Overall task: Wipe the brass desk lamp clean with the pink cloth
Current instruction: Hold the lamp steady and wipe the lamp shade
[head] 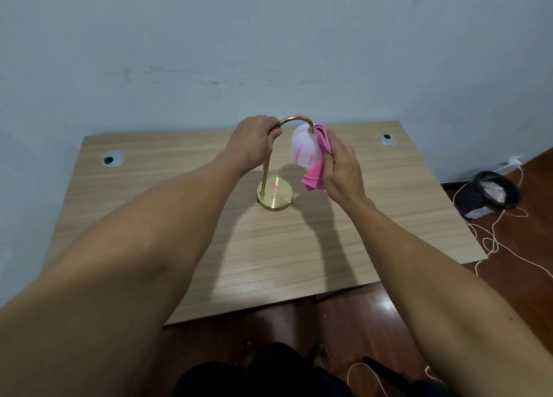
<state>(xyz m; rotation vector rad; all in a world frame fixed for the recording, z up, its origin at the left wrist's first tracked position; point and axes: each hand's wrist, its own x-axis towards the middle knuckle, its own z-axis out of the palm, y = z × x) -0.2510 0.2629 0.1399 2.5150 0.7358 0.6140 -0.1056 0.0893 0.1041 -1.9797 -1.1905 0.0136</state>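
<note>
The brass desk lamp stands upright in the middle of the wooden desk, on a round brass base (276,197) with a curved brass neck and a frosted white shade (305,147) hanging down. My left hand (254,142) grips the top of the curved neck. My right hand (341,169) holds the pink cloth (317,169) pressed against the right side of the shade. The cloth hangs down below my fingers and also covers the shade's upper right edge.
The wooden desk (269,253) has two round cable grommets, one at the left (112,159) and one at the back right (387,139). A dark bin (486,197) stands on the floor at the right, with a white cord (493,241) trailing across the wooden floor.
</note>
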